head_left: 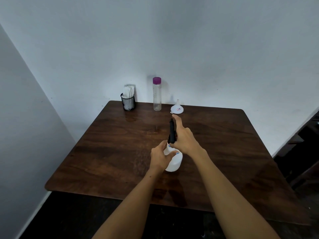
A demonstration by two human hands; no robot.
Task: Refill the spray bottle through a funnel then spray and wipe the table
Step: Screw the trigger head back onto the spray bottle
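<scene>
A white spray bottle (175, 162) stands near the middle of the dark wooden table (107, 152). My left hand (160, 156) grips its shoulder from the left. My right hand (183, 137) holds the black spray head (171, 131) on top of the bottle, index finger stretched forward along it. A white funnel (177, 107) sits upside down near the table's far edge. To its left stands a tall clear bottle with a purple cap (157, 94), which looks nearly empty.
A black mesh cup holding white tissues (128, 100) stands at the far left of the table by the wall. A wet patch (131, 118) shines in front of it. Dark furniture (303, 152) stands to the right of the table.
</scene>
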